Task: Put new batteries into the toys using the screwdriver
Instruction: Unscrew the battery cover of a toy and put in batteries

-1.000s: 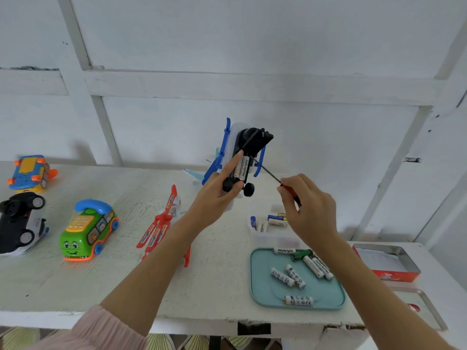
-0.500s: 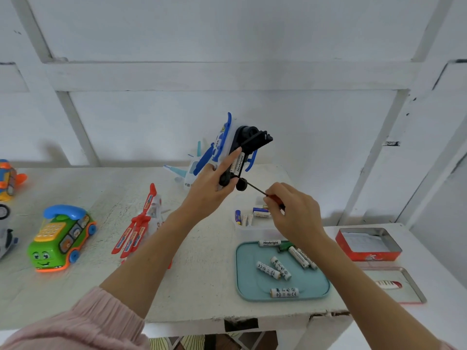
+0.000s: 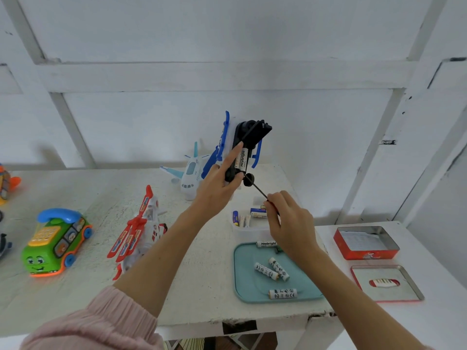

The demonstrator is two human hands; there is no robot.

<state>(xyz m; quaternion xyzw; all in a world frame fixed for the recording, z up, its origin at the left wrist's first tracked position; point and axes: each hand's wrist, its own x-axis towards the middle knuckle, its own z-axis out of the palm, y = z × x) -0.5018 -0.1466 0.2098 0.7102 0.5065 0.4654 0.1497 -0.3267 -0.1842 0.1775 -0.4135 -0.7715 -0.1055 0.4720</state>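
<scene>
My left hand (image 3: pixel 219 188) holds a blue-and-white toy (image 3: pixel 242 145) up off the table, its black underside facing me. A white Heybright battery (image 3: pixel 242 157) sits in the open compartment, and my forefinger lies along it. My right hand (image 3: pixel 288 223) grips a thin screwdriver (image 3: pixel 257 189) by its red handle, the tip close to the toy's lower end by a black wheel. Loose white batteries (image 3: pixel 271 270) lie in a teal tray (image 3: pixel 240 274). More batteries (image 3: pixel 243 219) stand in a clear tub behind the tray.
On the white table (image 3: pixel 202 286) stand a white airplane (image 3: pixel 190 174), a red-and-white helicopter (image 3: pixel 137 231) and a green phone car (image 3: pixel 56 242). More toys poke in at the left edge. A red tin (image 3: pixel 366 242) and its lid (image 3: pixel 386 282) sit at right.
My view has swung right and down. My right hand and the screwdriver have dropped lower, so the tip went from the battery compartment to the toy's lower end. My left hand still holds the toy.
</scene>
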